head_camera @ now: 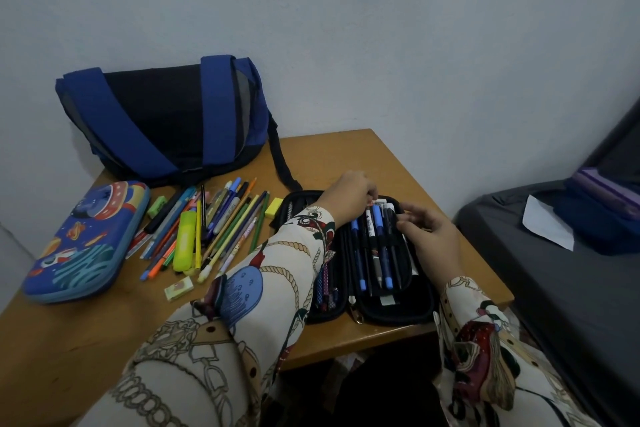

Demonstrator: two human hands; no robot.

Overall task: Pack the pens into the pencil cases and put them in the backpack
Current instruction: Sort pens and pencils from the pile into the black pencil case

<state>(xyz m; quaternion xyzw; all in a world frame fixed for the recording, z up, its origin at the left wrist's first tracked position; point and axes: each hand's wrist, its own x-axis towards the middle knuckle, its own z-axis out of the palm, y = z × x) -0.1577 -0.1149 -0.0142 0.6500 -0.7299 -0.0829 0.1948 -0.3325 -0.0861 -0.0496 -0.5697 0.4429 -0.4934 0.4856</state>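
A black pencil case (pixel 391 308) lies open on the wooden table (pixel 363 333), with several blue and black pens (pixel 377 246) held under its elastic bands. My left hand (pixel 349 194) reaches over the case's far edge, its fingertips curled at the pens' top ends near a white item. My right hand (pixel 429 236) rests on the case's right side, fingers touching the pens. A loose pile of pens and pencils (pixel 204 229) lies left of the case. A blue space-print pencil case (pixel 86 239) lies shut at the far left. The blue and black backpack (pixel 166 118) stands against the wall.
Erasers lie around the pile: a yellow one (pixel 274 207), a green one (pixel 157 206) and a pale one (pixel 179 288). A backpack strap (pixel 282 166) trails toward the black case. A dark bed (pixel 568 274) with a white paper stands to the right.
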